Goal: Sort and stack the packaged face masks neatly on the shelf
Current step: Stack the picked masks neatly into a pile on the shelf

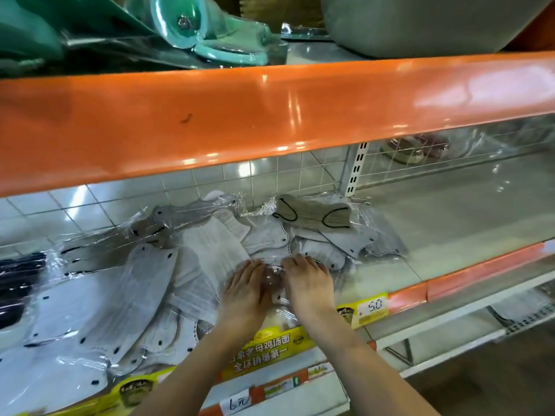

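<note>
A loose heap of clear-wrapped face masks point(210, 253) covers the left and middle of the shelf point(450, 223). Most are white or pale grey. One beige pack with black ear loops point(312, 216) lies at the back, and dark packs point(18, 283) lie at the far left. My left hand point(244, 291) and my right hand point(307, 280) rest side by side, palms down, on a clear-wrapped pack point(274, 279) near the shelf's front. Their fingers lie fairly straight over the plastic; whether the fingertips curl round its edge cannot be made out.
An orange shelf lip point(270, 115) overhangs just above the masks. Teal plastic goods point(192, 28) and a grey tub point(420, 22) sit on the upper shelf. Yellow price tags point(371, 307) line the front rail. A wire divider point(354, 166) stands to the right of the heap.
</note>
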Motion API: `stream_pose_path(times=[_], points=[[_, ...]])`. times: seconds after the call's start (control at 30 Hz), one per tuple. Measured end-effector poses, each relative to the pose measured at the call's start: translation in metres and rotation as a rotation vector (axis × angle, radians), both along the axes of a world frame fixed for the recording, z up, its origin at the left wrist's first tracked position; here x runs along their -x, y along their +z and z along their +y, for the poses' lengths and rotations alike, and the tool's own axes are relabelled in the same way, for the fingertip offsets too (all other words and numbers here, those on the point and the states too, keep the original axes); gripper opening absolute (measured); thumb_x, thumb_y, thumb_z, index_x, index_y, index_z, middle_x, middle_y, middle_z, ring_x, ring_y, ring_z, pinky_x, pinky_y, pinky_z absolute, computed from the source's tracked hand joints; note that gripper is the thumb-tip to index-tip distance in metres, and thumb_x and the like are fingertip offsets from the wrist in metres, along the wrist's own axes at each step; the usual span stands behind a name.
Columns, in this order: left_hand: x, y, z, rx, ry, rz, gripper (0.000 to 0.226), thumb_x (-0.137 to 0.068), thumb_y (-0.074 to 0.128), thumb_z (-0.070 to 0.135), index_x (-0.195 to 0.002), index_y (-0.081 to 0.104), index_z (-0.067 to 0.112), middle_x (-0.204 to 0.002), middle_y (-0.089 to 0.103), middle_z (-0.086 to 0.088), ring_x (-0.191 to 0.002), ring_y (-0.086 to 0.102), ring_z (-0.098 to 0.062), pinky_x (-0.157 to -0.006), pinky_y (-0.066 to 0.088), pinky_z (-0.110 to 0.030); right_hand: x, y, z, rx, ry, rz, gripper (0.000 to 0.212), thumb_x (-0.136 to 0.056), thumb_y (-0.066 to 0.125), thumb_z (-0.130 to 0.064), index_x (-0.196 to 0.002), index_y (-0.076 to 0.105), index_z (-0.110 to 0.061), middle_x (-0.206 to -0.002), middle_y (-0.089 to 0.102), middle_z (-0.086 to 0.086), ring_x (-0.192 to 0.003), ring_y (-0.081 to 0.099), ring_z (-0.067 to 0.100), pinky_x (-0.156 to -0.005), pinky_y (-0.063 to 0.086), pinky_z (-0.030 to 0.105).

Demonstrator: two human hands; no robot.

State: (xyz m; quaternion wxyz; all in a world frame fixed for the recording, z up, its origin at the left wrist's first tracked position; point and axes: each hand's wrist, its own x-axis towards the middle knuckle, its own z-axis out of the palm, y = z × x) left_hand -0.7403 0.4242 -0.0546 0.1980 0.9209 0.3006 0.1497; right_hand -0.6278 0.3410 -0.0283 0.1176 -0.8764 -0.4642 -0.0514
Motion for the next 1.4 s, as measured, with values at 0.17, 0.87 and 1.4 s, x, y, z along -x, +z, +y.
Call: stream_pose_path(times=[0.17, 0.87, 1.4], points=[[0.003, 0.005, 0.0, 0.038, 0.013, -0.073, 0.062, -0.084, 0.03, 0.043, -0.13, 0.056, 0.011, -0.139, 0.051, -0.007, -0.134, 0.041, -0.027, -0.111, 0.03, -0.042, -0.008, 0.007, -0.006, -0.101, -0.004, -0.004, 0.024, -0.063, 0.082, -0.013, -0.079, 0.064, -0.014, -0.074, 0.064, 0.002, -0.066, 0.065, 0.024, -0.047, 0.045, 0.029], [-0.003, 0.029, 0.0, 0.349, 0.067, -0.295, 0.032, -0.099, 0.046, 0.024, -0.13, 0.055, 0.021, -0.133, 0.05, 0.006, -0.123, 0.047, -0.012, -0.106, 0.035, -0.029, -0.033, 0.088, 0.002, -1.257, -0.075, 1.411, 0.024, -0.096, 0.053, -0.009, -0.075, 0.064, -0.01, -0.07, 0.064, 0.007, -0.067, 0.058, 0.023, -0.066, 0.047, 0.033], [0.003, 0.087, 0.025, 1.019, 0.284, -0.835, 0.042, -0.088, 0.058, -0.004, -0.122, 0.053, 0.02, -0.1, 0.063, -0.01, -0.09, 0.064, -0.02, -0.073, 0.05, -0.031, -0.039, 0.032, 0.002, -1.086, -0.447, 1.236, 0.032, -0.102, 0.042, -0.016, -0.082, 0.058, 0.002, -0.08, 0.055, 0.017, -0.078, 0.048, 0.023, -0.065, 0.037, 0.031]])
